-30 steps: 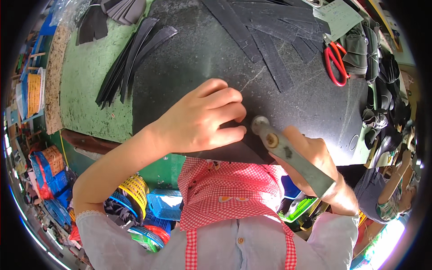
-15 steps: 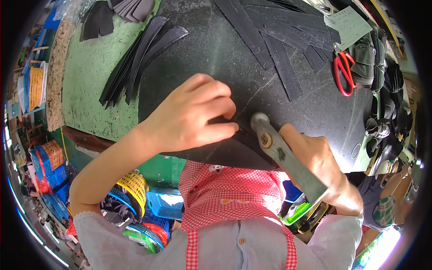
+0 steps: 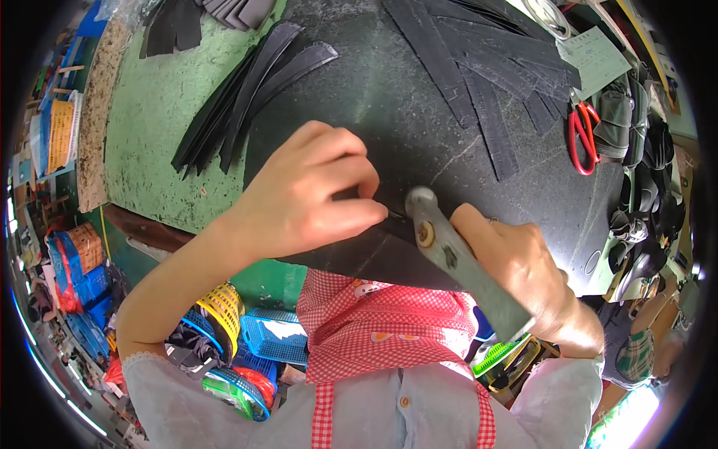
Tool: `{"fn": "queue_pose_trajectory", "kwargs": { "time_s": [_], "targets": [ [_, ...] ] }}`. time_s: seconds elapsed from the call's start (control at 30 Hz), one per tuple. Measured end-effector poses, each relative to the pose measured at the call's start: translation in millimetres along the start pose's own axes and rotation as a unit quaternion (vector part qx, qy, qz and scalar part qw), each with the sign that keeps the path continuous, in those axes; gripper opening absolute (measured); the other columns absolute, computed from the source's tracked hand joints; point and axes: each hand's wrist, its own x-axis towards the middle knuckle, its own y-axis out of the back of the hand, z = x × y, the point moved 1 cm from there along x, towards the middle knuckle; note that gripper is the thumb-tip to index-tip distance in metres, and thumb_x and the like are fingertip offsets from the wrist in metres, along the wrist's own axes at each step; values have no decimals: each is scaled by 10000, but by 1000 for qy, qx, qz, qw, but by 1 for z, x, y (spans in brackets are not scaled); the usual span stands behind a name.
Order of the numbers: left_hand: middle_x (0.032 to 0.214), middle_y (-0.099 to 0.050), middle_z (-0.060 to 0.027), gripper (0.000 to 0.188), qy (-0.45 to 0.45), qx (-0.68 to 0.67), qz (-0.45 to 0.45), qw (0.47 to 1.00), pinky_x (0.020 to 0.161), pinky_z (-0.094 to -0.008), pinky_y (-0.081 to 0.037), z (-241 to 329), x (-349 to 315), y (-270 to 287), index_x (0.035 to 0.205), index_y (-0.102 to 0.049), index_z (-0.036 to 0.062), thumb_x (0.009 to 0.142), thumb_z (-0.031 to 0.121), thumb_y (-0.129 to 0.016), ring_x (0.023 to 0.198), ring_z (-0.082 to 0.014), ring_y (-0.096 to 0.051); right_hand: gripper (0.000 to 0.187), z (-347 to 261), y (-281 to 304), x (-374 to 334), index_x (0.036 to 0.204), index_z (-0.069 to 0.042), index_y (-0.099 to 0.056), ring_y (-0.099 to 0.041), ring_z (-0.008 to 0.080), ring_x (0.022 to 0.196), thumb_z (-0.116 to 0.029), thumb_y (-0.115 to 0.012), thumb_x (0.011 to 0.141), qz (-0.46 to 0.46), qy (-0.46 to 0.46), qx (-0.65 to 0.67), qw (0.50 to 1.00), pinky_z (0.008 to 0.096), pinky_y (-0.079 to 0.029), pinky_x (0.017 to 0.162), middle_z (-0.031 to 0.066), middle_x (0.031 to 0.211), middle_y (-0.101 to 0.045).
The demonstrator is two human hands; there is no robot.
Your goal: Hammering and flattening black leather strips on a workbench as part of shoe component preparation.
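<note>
My left hand (image 3: 318, 187) is closed over the near part of a dark work surface (image 3: 351, 97), its fingers curled and thumb pressed in. A thin black piece of material (image 3: 400, 223) shows at the fingertips; its other end is hidden under the hand. Just right of it, my right hand (image 3: 512, 258) grips a hammer. The grey metal hammer head (image 3: 471, 269) lies slantwise, its round face close to my left fingertips and its flat end toward my right forearm. My fingers and the head hide the handle's grip.
Black strips (image 3: 486, 60) lie piled at the far right, another bundle of strips (image 3: 239, 105) at the left on the green tabletop (image 3: 149, 150). Red-handled scissors (image 3: 583, 138) sit beside a pale card (image 3: 594, 60). Below are a yellow basket (image 3: 222, 309) and a blue basket (image 3: 275, 337).
The view has shifted slightly, so the strips and scissors appear farther right and lower. The hammer head and both hands sit a little farther left in view; both grips stay the same.
</note>
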Motion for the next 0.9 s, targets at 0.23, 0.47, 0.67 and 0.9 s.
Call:
{"fn": "queue_pose_trajectory", "kwargs": {
  "time_s": [0.23, 0.47, 0.67, 0.9],
  "targets": [
    [955, -648, 38, 349, 17, -11, 23, 1000, 807, -424, -485, -7, -8, 3, 948, -794, 184, 615, 199, -898, 953, -237, -595, 178, -5, -2, 10, 1049, 7, -532, -697, 380, 666, -139, -631, 1028, 3, -8, 7, 1000, 492, -546, 588, 168, 714, -648],
    [980, -657, -50, 286, 30, -129, 14, 991, 888, -408, -565, 37, -25, -24, 1040, -763, 53, 781, 174, -780, 966, -251, -634, 207, -10, -7, 20, 1105, 1, -529, -706, 409, 695, -135, -644, 1001, -44, -21, 27, 998, 518, -554, 616, 195, 722, -665],
    [1086, -636, -11, 271, 17, -23, 13, 1000, 947, -378, -551, 78, -16, -50, 1054, -759, 80, 795, 156, -761, 1075, -230, -590, 268, -16, 0, 37, 1147, -21, -491, -683, 484, 751, -102, -640, 940, -56, -3, 80, 995, 567, -539, 651, 248, 765, -653],
    [987, -655, -29, 259, 232, 159, 98, 954, 829, -394, -512, 7, -19, 5, 1026, -834, 155, 778, 87, -853, 909, -235, -626, 248, 31, 25, -12, 1280, -7, -663, -707, 237, 804, -69, -649, 1040, 150, -72, 62, 984, 342, -541, 749, 143, 1019, -715]
  ]
}}
